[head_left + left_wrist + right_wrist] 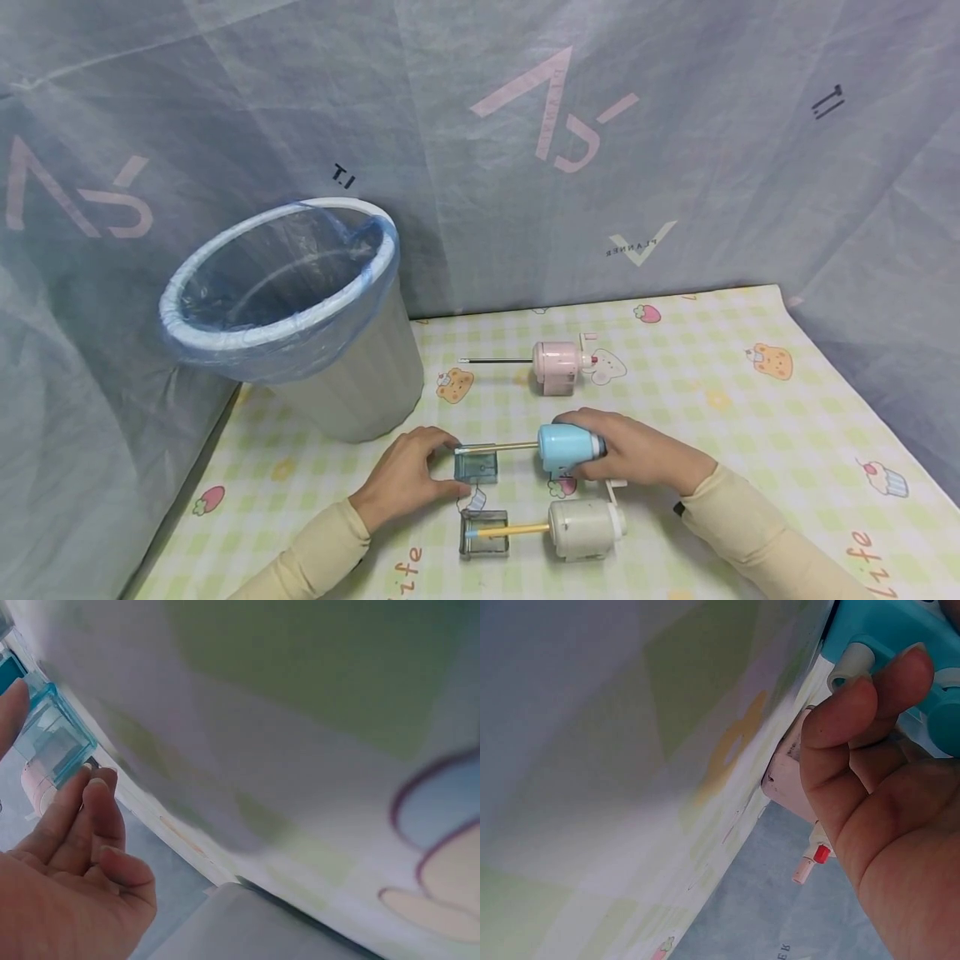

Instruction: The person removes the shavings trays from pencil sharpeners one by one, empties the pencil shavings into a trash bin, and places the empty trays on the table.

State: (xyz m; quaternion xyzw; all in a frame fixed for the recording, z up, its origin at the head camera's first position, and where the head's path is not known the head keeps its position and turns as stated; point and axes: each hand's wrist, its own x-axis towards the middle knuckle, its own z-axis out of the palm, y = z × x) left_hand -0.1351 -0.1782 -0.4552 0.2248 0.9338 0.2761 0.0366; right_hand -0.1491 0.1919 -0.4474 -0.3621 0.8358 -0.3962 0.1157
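Observation:
My right hand (pixel 617 446) grips a light blue crank pencil sharpener (pixel 564 447), fingers over its far side and thumb on the near side. A thin tan pencil (pixel 513 447) sticks out of it to the left, over a clear blue shavings drawer (pixel 480 468). In the right wrist view, curled fingers (pixel 840 712) overlap the sharpener's teal body (pixel 885 626). My left hand (pixel 408 475) is at the drawer's left end, thumb and fingers spread about its two sides. In the left wrist view, fingertips (pixel 90 772) are right at the corner of the drawer (pixel 56 739).
Nearer me stands a grey sharpener (pixel 581 529) with a yellow pencil (pixel 513 530) over a grey drawer (pixel 486 546). Farther back is a pink sharpener (pixel 557 365) with a black pencil (pixel 498 361). A bin (pixel 375 367) lined with blue plastic stands at left, before a grey cloth (pixel 480 233).

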